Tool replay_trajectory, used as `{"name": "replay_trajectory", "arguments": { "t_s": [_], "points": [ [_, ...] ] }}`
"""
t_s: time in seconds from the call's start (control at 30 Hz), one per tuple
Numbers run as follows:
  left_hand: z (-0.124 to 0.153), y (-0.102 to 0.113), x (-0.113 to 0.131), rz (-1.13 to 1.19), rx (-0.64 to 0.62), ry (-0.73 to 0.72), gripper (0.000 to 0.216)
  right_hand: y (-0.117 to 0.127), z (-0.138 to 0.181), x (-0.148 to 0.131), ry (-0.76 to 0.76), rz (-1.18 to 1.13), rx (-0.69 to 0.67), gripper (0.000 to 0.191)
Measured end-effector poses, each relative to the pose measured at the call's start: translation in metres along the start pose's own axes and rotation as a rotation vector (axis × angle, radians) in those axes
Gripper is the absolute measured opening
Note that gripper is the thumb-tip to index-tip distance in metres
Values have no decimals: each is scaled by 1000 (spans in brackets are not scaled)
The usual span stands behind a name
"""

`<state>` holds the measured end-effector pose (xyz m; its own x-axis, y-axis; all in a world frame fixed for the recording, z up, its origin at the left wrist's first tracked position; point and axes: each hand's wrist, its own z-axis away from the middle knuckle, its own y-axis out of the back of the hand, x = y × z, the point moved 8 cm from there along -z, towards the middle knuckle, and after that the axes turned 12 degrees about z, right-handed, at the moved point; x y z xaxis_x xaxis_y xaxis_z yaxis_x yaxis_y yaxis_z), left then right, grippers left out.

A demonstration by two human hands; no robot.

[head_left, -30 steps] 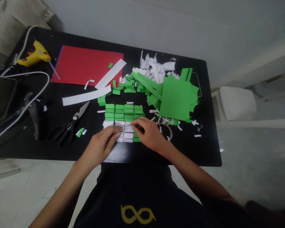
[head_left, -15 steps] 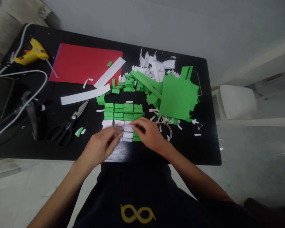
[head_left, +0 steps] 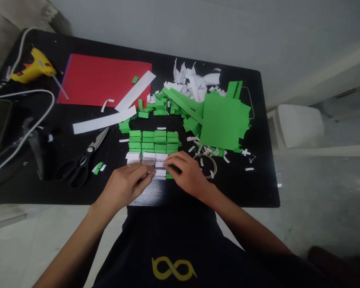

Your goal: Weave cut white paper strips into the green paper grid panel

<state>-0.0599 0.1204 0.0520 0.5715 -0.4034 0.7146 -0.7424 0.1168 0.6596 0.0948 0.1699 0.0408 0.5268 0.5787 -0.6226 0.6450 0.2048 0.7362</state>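
Observation:
Rows of folded green paper pieces (head_left: 154, 139) lie in columns on the black table, with folded white paper pieces (head_left: 149, 156) in rows on the near side. My left hand (head_left: 126, 182) rests over the lower left of the white rows, thumb and fingers pinched together at their edge. Across from it, my right hand (head_left: 187, 174) pinches at a white folded piece (head_left: 161, 164) in the third column. Its palm hides part of the green pieces at the right. What exactly sits between the left fingertips is too small to make out.
Black scissors (head_left: 82, 162) and a yellow glue gun (head_left: 36, 68) with its cable lie left. Behind are a red sheet (head_left: 105, 80), white strips (head_left: 105, 120) and crumpled white scraps (head_left: 195, 82). A green paper stack (head_left: 222, 120) and a tape roll (head_left: 215, 166) are right.
The view has shifted slightly, moving the table things a little left. Both hands stay at the white pieces, and the right fingertips sit slightly lower along the third column.

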Motion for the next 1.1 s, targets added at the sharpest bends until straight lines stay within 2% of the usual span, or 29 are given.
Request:
{"name": "replay_trajectory", "arguments": {
  "t_s": [0.1, 0.33, 0.5, 0.7, 0.87, 1.1],
  "points": [
    [-3, 1, 0, -60, -16, -5, 18, 0, -3, 7, -62, -48, -9, 12],
    [-16, -6, -4, -257, -150, 65, 22, -5, -11, 20, -181, -131, -60, 14],
    [-26, -9, 0, -400, -168, 109, 22, -7, -13, 22, -201, -146, -87, 15],
    [-27, -13, -5, -425, -214, 201, 20, -6, -14, 21, -186, -145, -84, 18],
    [-25, -15, -8, -426, -203, 247, 27, -6, -14, 20, -184, -140, -95, 17],
    [-24, -15, -6, -414, -109, 232, 33, -11, -17, 15, -213, -28, -118, 11]
  ]
}}
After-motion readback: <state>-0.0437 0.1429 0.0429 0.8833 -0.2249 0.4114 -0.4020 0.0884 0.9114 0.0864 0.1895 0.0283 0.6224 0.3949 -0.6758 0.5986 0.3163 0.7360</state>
